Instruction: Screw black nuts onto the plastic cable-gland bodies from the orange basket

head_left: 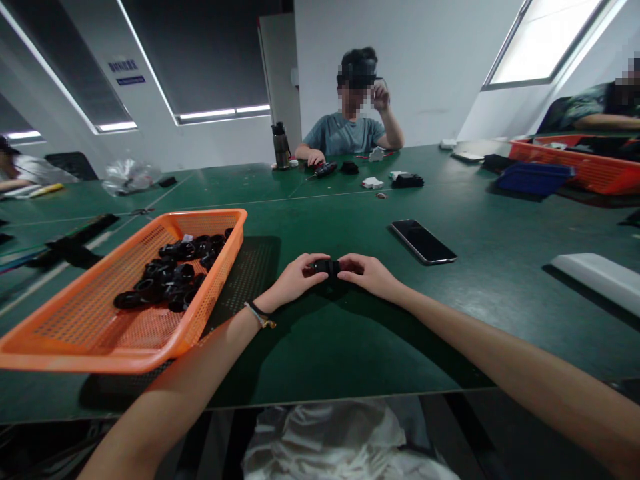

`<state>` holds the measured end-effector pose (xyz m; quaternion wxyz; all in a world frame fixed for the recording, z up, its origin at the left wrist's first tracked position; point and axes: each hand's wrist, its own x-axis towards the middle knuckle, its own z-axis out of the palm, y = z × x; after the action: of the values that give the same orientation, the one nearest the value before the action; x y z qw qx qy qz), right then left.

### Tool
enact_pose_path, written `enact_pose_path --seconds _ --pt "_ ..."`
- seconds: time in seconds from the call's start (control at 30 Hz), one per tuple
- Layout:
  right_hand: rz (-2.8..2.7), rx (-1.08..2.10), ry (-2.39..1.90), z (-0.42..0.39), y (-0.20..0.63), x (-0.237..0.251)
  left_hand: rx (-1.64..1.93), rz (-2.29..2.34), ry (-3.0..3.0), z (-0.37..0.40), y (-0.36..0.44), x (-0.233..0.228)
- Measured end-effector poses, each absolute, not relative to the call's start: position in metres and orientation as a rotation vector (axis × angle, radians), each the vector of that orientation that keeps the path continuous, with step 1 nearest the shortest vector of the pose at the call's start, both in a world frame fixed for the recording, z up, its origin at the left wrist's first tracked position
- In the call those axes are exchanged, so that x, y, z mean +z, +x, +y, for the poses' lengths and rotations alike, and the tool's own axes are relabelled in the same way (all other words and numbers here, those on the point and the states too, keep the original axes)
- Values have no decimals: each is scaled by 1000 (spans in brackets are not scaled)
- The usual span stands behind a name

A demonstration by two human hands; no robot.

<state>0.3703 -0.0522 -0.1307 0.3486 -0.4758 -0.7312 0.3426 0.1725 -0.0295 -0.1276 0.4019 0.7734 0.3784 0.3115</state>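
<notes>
Between my two hands is a small black plastic part (327, 268), held just over the green table (320, 360). My left hand (299, 277) pinches its left end with thumb and fingers, and a dark bracelet circles that wrist. From the other side my right hand (369, 275) closes on the right end. Fingers cover both ends of the part, so its exact kind does not show. Left of my hands stands an orange perforated basket (210, 310), holding several black ring-shaped plastic pieces (167, 270).
A phone (424, 241) lies right of my hands, with a white bar (600, 277) farther right. Across the table sits a person (345, 133) near a bottle (281, 147) and a power screwdriver (326, 169). Blue (535, 179) and red (590, 163) bins stand back right.
</notes>
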Motion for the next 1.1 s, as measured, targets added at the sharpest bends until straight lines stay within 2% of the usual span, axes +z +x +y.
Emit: enact_pose_path --seconds 1.1 --pt "-1896 884 -1211 -52 370 -131 787 956 1935 -29 172 -128"
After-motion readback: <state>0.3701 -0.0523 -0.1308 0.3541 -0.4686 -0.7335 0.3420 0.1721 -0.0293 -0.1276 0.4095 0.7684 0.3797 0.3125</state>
